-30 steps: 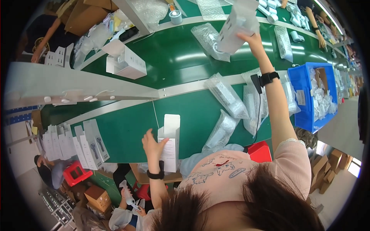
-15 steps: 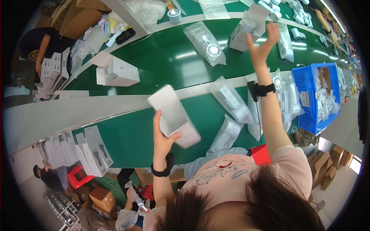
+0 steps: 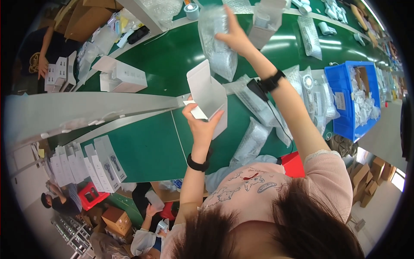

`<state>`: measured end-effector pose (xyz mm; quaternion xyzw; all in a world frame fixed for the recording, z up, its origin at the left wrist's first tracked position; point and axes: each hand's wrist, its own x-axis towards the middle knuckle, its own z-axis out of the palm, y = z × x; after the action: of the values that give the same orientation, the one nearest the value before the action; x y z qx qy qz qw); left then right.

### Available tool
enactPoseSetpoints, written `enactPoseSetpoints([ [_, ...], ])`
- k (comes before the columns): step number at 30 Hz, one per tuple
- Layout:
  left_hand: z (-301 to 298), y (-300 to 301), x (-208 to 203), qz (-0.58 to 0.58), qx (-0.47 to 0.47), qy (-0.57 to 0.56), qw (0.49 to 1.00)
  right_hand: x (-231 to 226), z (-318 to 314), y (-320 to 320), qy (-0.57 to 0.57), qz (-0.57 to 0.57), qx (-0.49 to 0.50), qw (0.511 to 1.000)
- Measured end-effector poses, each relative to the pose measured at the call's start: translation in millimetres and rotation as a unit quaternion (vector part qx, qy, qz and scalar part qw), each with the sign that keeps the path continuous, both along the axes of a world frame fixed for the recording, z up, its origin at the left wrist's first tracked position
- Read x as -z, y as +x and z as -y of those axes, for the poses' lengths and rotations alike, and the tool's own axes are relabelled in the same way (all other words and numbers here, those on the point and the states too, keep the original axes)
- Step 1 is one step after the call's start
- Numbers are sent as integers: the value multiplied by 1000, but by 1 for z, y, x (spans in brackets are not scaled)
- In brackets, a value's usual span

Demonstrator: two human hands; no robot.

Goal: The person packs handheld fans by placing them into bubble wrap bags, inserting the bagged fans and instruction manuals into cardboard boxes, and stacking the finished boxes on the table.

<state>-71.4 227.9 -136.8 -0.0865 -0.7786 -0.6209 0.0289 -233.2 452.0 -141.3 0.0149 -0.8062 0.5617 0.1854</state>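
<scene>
My left hand (image 3: 202,129) grips a white carton (image 3: 220,105) over the near green table; its end flap stands up and its mouth gapes. Above it, over the far green surface, my right hand (image 3: 238,38) has its fingers on a bubble-wrapped package (image 3: 219,60), whose upper end is smeared by motion. What lies inside the wrap is hard to make out. Just right of that hand stands another open white carton (image 3: 262,32) with a pale item in it. Below my right forearm lie several more bubble-wrapped packages (image 3: 254,101).
A blue bin (image 3: 340,123) of crumpled white plastic stands at the right. At left are an open carton (image 3: 129,80) and a row of upright white boxes (image 3: 101,168). A grey rail (image 3: 129,110) divides the two green surfaces. Other people work at the left and lower left.
My right hand has moved left and taken hold of the bubble-wrapped package, shifting it left. My left hand has moved right, turning the carton more upright with its mouth facing up.
</scene>
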Motion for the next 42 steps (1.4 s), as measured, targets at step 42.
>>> enactPoseSetpoints([
  [42, 1, 72, 24, -99, 13, -85, 991, 23, -241, 394, 302, 442, 237, 810],
])
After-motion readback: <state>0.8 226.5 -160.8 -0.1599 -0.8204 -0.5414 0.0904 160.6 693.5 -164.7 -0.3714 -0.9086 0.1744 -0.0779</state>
